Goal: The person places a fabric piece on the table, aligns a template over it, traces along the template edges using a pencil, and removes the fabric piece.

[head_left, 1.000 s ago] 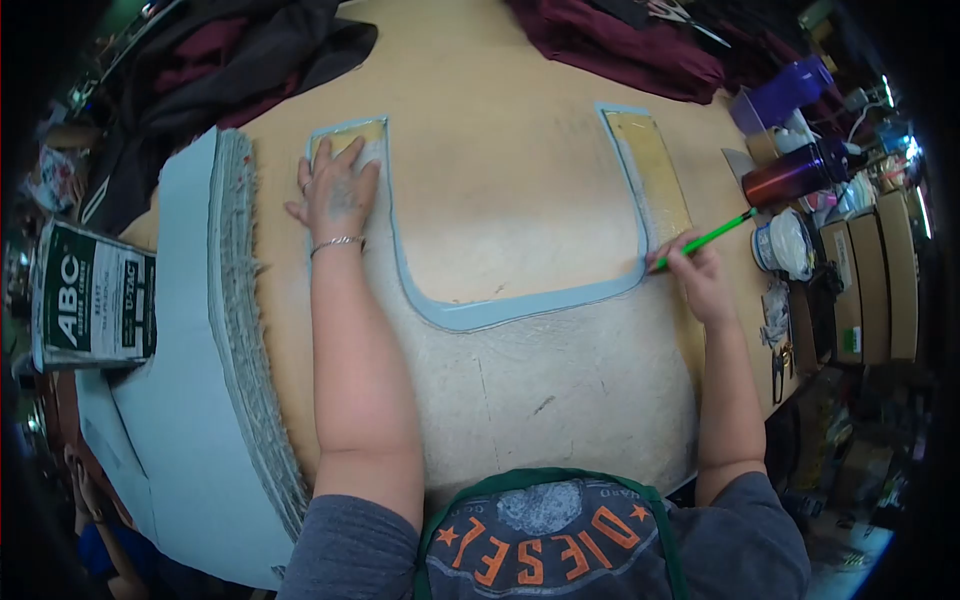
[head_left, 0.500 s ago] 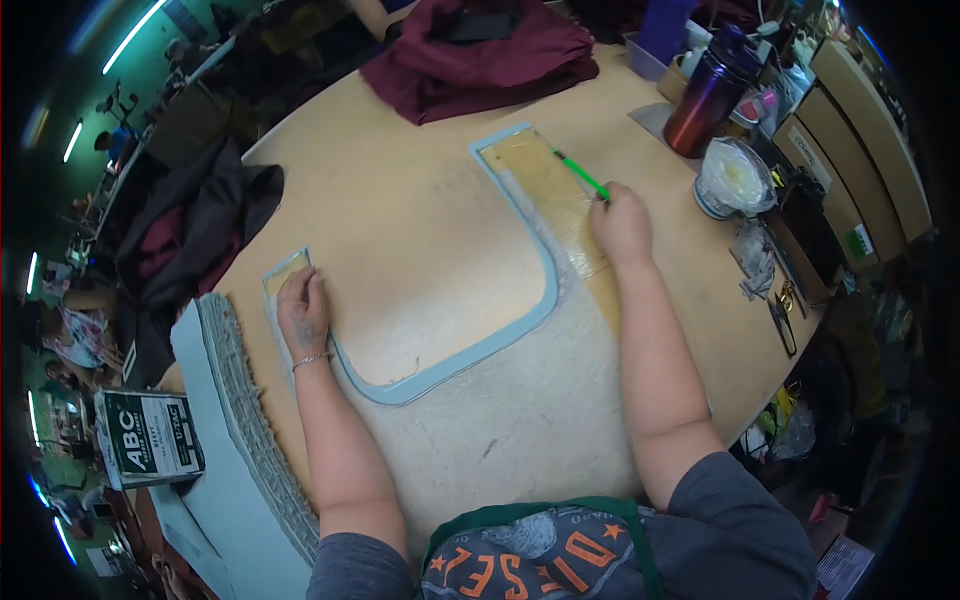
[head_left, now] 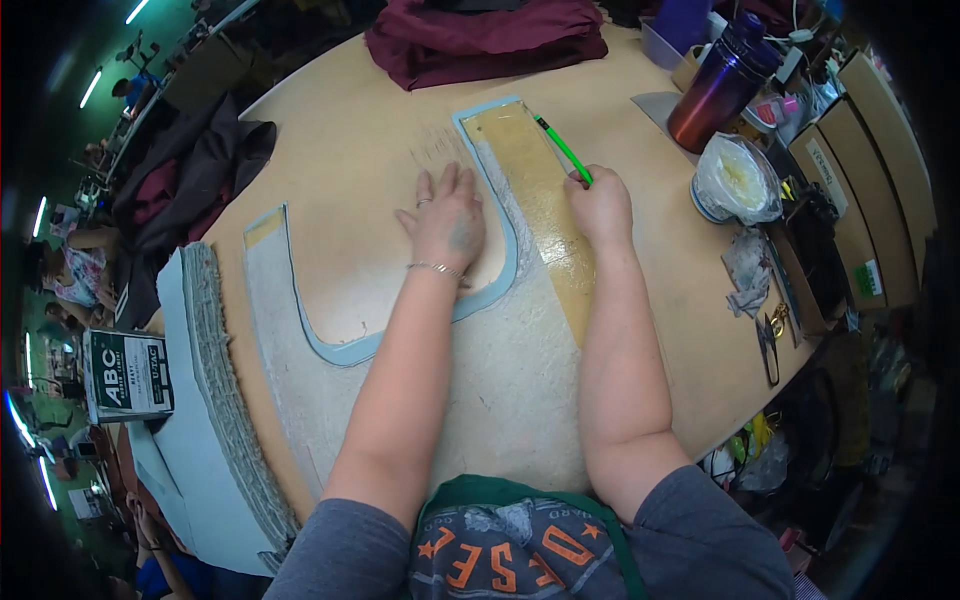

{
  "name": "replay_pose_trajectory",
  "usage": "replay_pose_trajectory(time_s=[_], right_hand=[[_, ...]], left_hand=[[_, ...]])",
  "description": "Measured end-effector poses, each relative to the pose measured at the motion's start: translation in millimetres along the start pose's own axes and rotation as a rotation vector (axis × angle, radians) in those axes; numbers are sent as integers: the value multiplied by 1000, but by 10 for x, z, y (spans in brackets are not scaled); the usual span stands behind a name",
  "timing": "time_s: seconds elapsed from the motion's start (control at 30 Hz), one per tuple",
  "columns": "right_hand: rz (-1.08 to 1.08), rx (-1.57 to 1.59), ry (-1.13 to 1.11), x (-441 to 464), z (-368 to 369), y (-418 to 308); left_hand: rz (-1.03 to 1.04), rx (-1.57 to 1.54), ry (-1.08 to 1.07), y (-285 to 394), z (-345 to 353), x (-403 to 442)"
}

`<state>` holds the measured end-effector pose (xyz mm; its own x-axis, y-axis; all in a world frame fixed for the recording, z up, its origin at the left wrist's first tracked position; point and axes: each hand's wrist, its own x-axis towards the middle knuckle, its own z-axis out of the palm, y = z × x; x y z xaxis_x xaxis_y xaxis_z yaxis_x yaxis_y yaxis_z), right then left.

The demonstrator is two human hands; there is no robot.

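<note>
My right hand (head_left: 602,205) is closed around a slim green pencil (head_left: 566,150), whose dark end points up and left. It sits at the right edge of a pale grey sheet (head_left: 480,390) with a deep U-shaped cutout. Light blue edging (head_left: 345,352) follows the cutout, and a shiny yellowish strip (head_left: 530,190) covers the sheet's right arm. Inside the cutout, my left hand (head_left: 450,225) lies palm down with fingers spread, near the right side of the edging. Nothing shows in its grasp.
A stack of light blue sheets (head_left: 205,400) with fuzzy edges lies left, beside an ABC tin (head_left: 130,372). Maroon fabric (head_left: 490,45) rests at the back. A purple-red bottle (head_left: 722,85), plastic-covered tub (head_left: 735,180) and snips (head_left: 768,350) are at right. Other people are at far left.
My left hand has moved from the sheet's left arm rightward into the cutout, its fingers now spread. My right hand has shifted slightly left and up with the pencil; the camera view has shifted too.
</note>
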<state>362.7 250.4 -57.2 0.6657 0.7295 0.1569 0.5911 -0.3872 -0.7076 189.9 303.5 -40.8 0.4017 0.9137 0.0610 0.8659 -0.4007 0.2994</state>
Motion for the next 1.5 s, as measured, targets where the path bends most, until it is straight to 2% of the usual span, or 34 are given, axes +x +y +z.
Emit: replay_pose_trajectory(time_s=[0.1, 0.3, 0.5, 0.57, 0.67, 0.7, 0.73, 0.77, 0.8, 0.9, 0.93, 1.0, 1.03, 1.07, 1.17, 1.2, 1.3, 1.5], right_hand=[[86, 187, -42, 4, -39, 6], [42, 85, -58, -26, -67, -27], [60, 190, -69, -13, -27, 44], [37, 129, -64, -18, -18, 37], [-50, 85, 11, -8, 0, 58], [-82, 77, 42, -23, 19, 80], [-35, 101, -7, -27, 2, 71], [7, 122, -61, -18, -49, 35], [42, 139, -119, -22, -70, 15], [-104, 61, 35, -22, 10, 101], [-128, 61, 94, -14, 10, 127], [27, 499, 59, -26, -87, 95], [106, 718, 39, -39, -139, 33], [91, 830, -1, -92, -186, -26], [94, 800, -313, -289, -236, -194], [67, 753, -491, -353, -263, -234], [200, 707, -767, -602, -264, -390], [96, 591, -832, -768, -170, -464]], left_hand=[[-47, 30, -54, 67, 128, 84], [12, 74, -117, 107, 120, 175], [16, 39, -113, 71, 142, 169], [35, 37, -84, 61, 163, 160], [202, -161, 118, 191, 50, -212], [416, -331, 228, 277, -46, -431], [564, -443, 199, 366, -49, -649], [641, -551, 80, 448, -24, -874], [613, -586, -79, 486, 41, -1036], [598, -193, -88, 528, 111, -1229], [588, -103, -155, 517, 91, -1205], [571, -183, -135, 499, 118, -1230], [564, -221, -120, 492, 131, -1222], [563, -236, -115, 483, 145, -1213], [545, -278, -118, 473, 196, -1230], [537, -286, -118, 476, 211, -1228], [530, -311, -117, 460, 243, -1225], [540, -277, -142, 457, 301, -1236]])
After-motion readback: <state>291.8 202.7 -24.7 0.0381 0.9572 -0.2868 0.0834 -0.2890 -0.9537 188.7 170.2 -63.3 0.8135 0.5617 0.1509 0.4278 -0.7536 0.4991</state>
